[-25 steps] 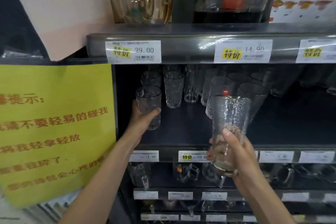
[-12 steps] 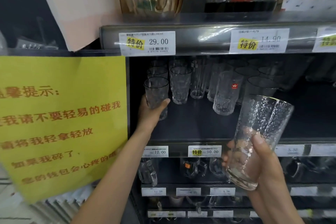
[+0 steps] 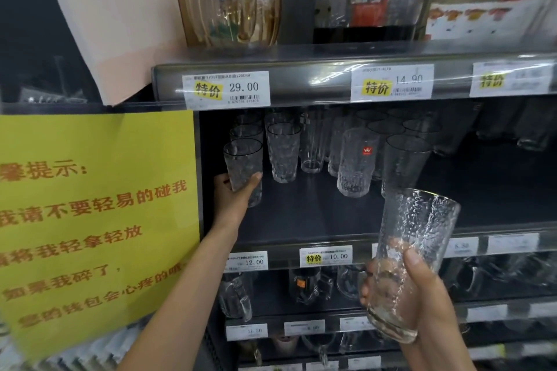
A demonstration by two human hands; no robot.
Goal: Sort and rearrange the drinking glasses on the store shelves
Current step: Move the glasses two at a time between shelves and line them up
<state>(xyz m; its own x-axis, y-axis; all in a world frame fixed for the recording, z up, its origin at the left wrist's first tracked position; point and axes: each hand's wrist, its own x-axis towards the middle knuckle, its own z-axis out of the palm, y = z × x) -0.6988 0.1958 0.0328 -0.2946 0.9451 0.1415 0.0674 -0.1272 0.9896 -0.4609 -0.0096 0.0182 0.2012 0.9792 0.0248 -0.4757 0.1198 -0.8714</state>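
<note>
Left hand: the left hand (image 3: 235,194) reaches into the left end of the middle shelf (image 3: 301,214). Its grip is closed round the lower part of a small textured tumbler (image 3: 243,159), with the thumb at the front.
Tumbler base: partly hidden by the palm, so I cannot tell if it stands on the shelf or is lifted.
Right hand: the right hand (image 3: 422,298) is in front of the shelf rail, low on the right. Its grip holds the lower half of a tall hammered glass (image 3: 419,238), and the fingers show through the wall.
Tall glass: mouth up, tilted with the rim toward the right, apart from the shelf.
Other glasses: rows stand behind the tumbler. One glass with a red sticker (image 3: 357,163) stands near the middle, and the rear ones are dark and hard to count.
Right end of shelf: dim, and the glasses there are blurred.
Lower shelf: handled mugs (image 3: 238,298), blurred.
Price tags: the 29.00 tag (image 3: 226,90) and the 10.00 tag (image 3: 326,256) are readable, but the lowest ones are not.
Yellow notice (image 3: 90,220): left of the shelves, cut off at the frame edge.
</note>
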